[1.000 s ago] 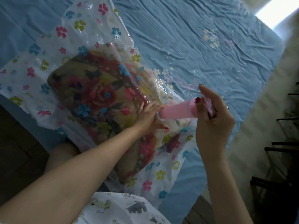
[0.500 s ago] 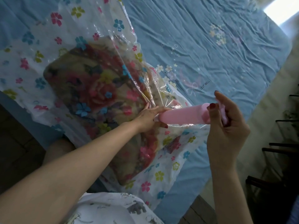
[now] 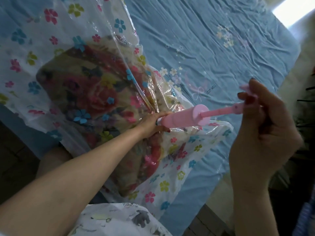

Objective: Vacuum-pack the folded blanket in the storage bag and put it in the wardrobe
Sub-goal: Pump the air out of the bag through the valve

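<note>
A clear storage bag (image 3: 39, 36) printed with small coloured flowers lies on the bed, and the folded blanket (image 3: 88, 92) with a red rose pattern shows through it. A pink hand pump (image 3: 184, 119) lies with its lower end against the bag near the blanket's right edge. My left hand (image 3: 151, 124) holds that lower end of the pump barrel down on the bag. My right hand (image 3: 260, 126) grips the pump's handle, and the pink rod (image 3: 219, 111) is drawn out of the barrel. The valve under the pump is hidden.
A wrinkled blue bed sheet (image 3: 204, 40) with small flower prints covers the bed to the right. Beyond the bed's right edge is a pale floor (image 3: 289, 79) and dark furniture (image 3: 306, 103). My patterned clothing (image 3: 119, 220) shows at the bottom.
My right hand has pulled the pump handle away from the barrel, so the rod now shows. The view has shifted closer to the bag. My left hand stays at the pump's base.
</note>
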